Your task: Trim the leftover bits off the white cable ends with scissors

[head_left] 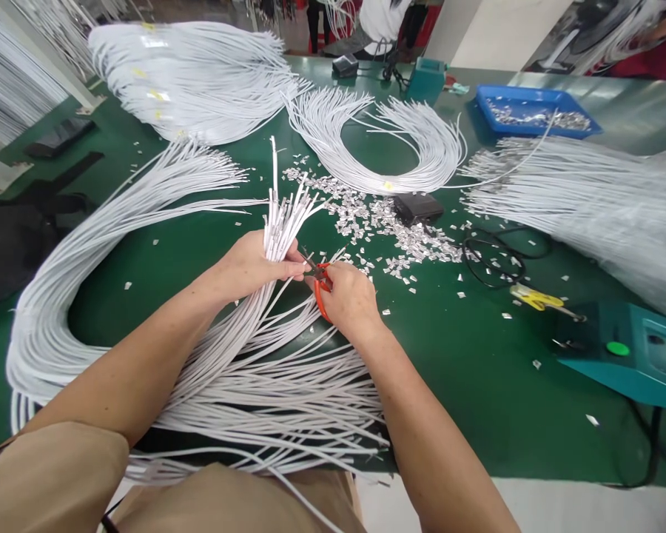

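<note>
A bunch of white cables stands up out of my left hand, whose fingers are wrapped round it. My right hand grips red-handled scissors, their dark blades pointing left at my left fingertips and close to the bunch. From my left hand the cables run down toward my body, over more loose white cables. A long curved bundle lies on the left. Small silvery scraps are scattered on the green table beyond my right hand.
Large cable bundles lie at the back left and right, with a coiled one between. A blue tray holds small metal pieces. At the right sit a teal device and a yellow-handled tool. People stand behind the table.
</note>
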`<state>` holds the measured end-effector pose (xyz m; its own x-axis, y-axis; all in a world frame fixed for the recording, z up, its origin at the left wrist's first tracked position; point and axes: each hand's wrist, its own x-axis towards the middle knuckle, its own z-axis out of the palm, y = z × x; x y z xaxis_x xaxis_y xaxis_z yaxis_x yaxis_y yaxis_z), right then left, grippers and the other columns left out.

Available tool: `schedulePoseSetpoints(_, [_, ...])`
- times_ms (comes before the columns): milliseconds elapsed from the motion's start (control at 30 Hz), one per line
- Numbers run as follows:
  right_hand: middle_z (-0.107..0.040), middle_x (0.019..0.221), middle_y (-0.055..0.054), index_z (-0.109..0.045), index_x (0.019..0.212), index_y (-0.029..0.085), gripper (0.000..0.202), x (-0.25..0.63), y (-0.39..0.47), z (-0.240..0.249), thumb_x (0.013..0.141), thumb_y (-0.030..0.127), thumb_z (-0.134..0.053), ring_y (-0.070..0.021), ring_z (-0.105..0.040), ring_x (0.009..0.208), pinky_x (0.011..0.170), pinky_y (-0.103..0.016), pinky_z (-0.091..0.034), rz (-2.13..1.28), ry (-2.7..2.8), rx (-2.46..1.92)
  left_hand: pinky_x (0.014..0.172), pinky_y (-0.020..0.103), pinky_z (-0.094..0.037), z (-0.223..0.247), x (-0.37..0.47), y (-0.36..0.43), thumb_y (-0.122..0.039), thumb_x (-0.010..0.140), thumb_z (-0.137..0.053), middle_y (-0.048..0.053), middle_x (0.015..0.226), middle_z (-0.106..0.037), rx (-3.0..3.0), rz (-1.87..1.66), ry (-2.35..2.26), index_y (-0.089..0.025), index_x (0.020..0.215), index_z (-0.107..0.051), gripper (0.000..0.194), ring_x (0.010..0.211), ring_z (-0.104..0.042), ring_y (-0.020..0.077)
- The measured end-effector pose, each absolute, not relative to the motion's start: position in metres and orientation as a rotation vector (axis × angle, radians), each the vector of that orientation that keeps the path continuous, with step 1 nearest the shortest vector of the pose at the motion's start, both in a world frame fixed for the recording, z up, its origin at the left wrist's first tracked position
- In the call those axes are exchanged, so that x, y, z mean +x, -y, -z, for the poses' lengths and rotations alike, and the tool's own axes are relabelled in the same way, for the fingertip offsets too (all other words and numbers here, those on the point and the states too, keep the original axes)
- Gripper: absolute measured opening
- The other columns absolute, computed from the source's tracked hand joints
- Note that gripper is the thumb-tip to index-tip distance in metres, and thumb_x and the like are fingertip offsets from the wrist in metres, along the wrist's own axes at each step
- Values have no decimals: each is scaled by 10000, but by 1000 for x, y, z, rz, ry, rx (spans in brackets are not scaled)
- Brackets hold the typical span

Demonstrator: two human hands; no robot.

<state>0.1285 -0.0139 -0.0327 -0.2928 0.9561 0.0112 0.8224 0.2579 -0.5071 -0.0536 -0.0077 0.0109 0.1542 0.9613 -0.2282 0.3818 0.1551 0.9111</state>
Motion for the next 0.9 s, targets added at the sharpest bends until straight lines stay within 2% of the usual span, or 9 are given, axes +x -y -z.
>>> schedulePoseSetpoints(167, [-619,743,-37,-599,649,188,255,135,10,28,822,375,-616,-159,-533,676,590,-281,-336,-711,2056,-1561,775,364,-519,-10,-55,8,-380,669,-790,36,795,-735,1419,-718,-1416,-182,796,-666,266,787,-692,228])
schedulePoseSetpoints(333, [-658,736,3,-702,760,193,133,134,9,19,754,314,-649,-133,-559,665,652,-268,-430,-1141,1488,-1314,768,351,-494,-9,-53,8,-378,624,-797,37,849,-736,1546,-660,-1527,-183,767,-695,263,819,-653,230])
schedulePoseSetpoints(433, [-678,739,7,-722,743,193,113,130,11,17,706,290,-677,-135,-581,684,676,-272,-455,-1305,1325,-1209,765,341,-483,-10,-50,9,-389,628,-785,31,833,-730,1574,-643,-1549,-185,772,-694,266,816,-648,225])
schedulePoseSetpoints(600, [-691,733,2,-732,719,191,96,125,13,16,676,270,-698,-132,-593,698,713,-280,-471,-1397,1192,-1162,762,327,-474,-12,-47,9,-389,645,-772,19,826,-724,1604,-631,-1566,-188,765,-694,247,816,-643,218])
schedulePoseSetpoints(733, [-676,710,2,-741,735,192,118,125,12,19,679,288,-701,-119,-554,650,667,-274,-454,-1413,1148,-1192,767,341,-487,-11,-48,10,-393,650,-775,19,820,-726,1607,-616,-1575,-190,779,-698,252,808,-655,226])
schedulePoseSetpoints(900, [-678,693,6,-728,734,194,118,125,10,24,670,286,-695,-118,-560,640,659,-268,-458,-1510,1088,-1174,783,369,-536,-9,-49,11,-351,699,-764,37,792,-727,1379,-665,-1369,-181,826,-638,247,826,-707,242])
